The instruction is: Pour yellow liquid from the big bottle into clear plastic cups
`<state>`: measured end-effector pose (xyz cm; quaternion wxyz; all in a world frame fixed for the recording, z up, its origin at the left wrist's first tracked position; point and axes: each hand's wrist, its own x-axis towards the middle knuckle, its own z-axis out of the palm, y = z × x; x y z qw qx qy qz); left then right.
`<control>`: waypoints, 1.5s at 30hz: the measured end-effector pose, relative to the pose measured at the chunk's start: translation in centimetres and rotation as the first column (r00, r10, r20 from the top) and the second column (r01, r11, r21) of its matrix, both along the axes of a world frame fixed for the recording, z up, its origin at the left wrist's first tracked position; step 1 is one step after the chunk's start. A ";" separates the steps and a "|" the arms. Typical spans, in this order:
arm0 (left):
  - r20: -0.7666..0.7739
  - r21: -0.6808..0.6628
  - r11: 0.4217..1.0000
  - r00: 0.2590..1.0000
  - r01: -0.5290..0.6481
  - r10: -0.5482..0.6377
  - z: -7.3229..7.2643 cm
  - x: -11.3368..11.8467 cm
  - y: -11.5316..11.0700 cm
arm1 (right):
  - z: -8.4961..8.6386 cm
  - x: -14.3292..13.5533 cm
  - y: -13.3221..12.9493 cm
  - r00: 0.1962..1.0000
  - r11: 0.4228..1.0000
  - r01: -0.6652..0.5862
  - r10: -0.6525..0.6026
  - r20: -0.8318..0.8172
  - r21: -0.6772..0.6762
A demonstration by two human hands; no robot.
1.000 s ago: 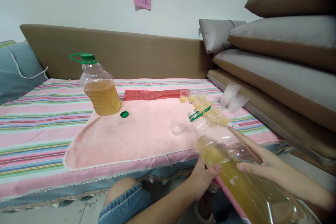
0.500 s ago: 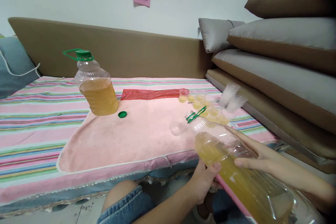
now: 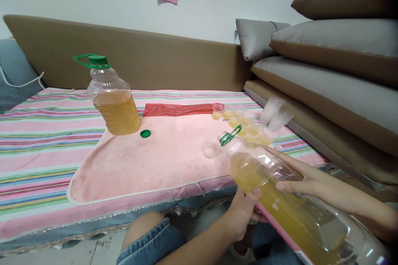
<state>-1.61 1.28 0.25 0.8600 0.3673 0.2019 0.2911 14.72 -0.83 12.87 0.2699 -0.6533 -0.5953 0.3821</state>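
A large clear plastic bottle of yellow liquid leans far over to the left, its uncapped mouth with a green ring handle pointing at a small clear plastic cup. I see no liquid in that cup and no clear stream. My left hand grips the bottle from below near its shoulder. Over the upper side wraps my right hand, fingers partly hidden behind the bottle. Just beyond the neck stand several cups holding yellow liquid. A loose green cap lies on the pink mat.
A second bottle with a green cap stands at the left. A red plastic strip lies at the back. Two stacks of cups lean at the right, beside piled cushions. The striped bed's front edge is above my knees.
The bottle stays tilted in both hands, with its mouth barely shifted. The whole view has moved slightly; the cups, cap and second bottle stay in place.
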 end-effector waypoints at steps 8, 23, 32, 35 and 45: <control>0.016 -0.018 1.000 1.000 0.012 -0.011 0.3 -0.1 0.0 | 0.5 -0.2 0.4 1.000 1.000 -0.011 0.010 -0.023 -0.028; 0.065 -0.037 0.999 0.997 0.030 -0.028 0.4 -0.1 -0.1 | 0.5 0.1 0.7 0.998 0.997 0.012 -0.008 0.055 -0.070; 0.079 -0.037 0.998 0.996 0.041 -0.038 0.3 -0.2 -0.1 | 0.8 -0.3 1.0 1.000 0.995 -0.011 0.013 0.023 -0.097; 0.080 -0.052 0.998 0.996 0.038 -0.034 0.2 0.0 -0.1 | 1.0 -0.6 1.2 1.000 0.993 -0.004 0.006 0.018 -0.115; 0.088 -0.041 0.998 0.995 0.045 -0.042 0.4 -0.2 -0.2 | 1.1 -0.3 1.5 0.999 0.979 -0.020 0.030 0.042 -0.204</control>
